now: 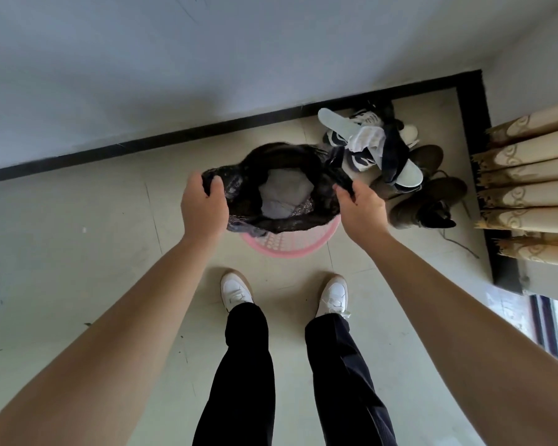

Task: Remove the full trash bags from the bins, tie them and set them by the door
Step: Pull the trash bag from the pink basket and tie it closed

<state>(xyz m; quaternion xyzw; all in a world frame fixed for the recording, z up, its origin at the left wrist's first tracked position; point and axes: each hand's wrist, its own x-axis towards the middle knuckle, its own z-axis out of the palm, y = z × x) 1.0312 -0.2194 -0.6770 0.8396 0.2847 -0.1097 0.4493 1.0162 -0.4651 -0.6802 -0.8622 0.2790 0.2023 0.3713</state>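
Left hand: the left hand (203, 207) is stretched forward and down, its grip pinched on the left edge of the black trash bag (271, 175).
Right hand: the right hand (361, 207) is held likewise, its grip pinched on the bag's right edge.
Bag: its mouth is held open between both hands, grey refuse is seen inside, and it sits in the pink bin (290, 243).
Edges: a pile of shoes (400, 162) lies just beside the bin on the right; bare tiled floor (78, 252) is seen to the left.
Room: the bin is set near a white wall (207, 59) with a black skirting; a folded curtain (529, 188) is seen at right.
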